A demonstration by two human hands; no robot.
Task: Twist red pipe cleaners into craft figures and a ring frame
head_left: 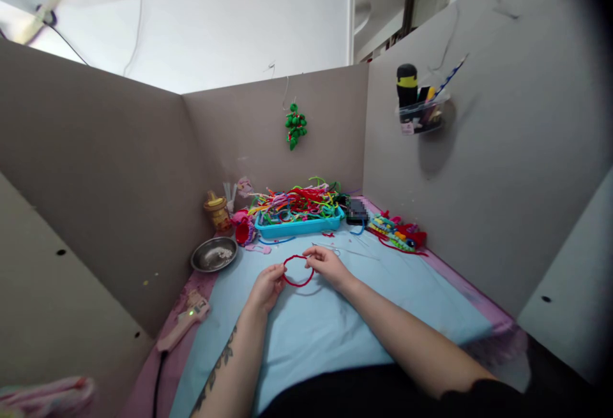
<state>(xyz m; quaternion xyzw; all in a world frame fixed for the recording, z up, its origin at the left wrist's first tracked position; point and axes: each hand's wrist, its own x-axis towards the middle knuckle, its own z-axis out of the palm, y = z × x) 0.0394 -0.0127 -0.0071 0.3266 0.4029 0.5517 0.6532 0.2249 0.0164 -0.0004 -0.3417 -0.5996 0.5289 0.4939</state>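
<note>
A red pipe cleaner ring [299, 286], slightly wavy along its length, is held up just above the light blue cloth. On its left side my left hand [269, 285] pinches it between thumb and fingers. My right hand [327, 265] grips the upper right of the ring, fingertips pressed together. Behind my hands is a blue tray [301, 229] heaped with pipe cleaners [301, 202] in many colours. Short red scraps [328, 235] lie in front of the tray.
At left are a metal bowl [214, 255] with small pale bits, a pink glue gun [184, 324] with a green light, and a brown-gold cup [218, 214]. Several colourful pieces [397, 233] lie at right, near a dark phone-like object [356, 211]. Grey panels [272, 131] surround the table.
</note>
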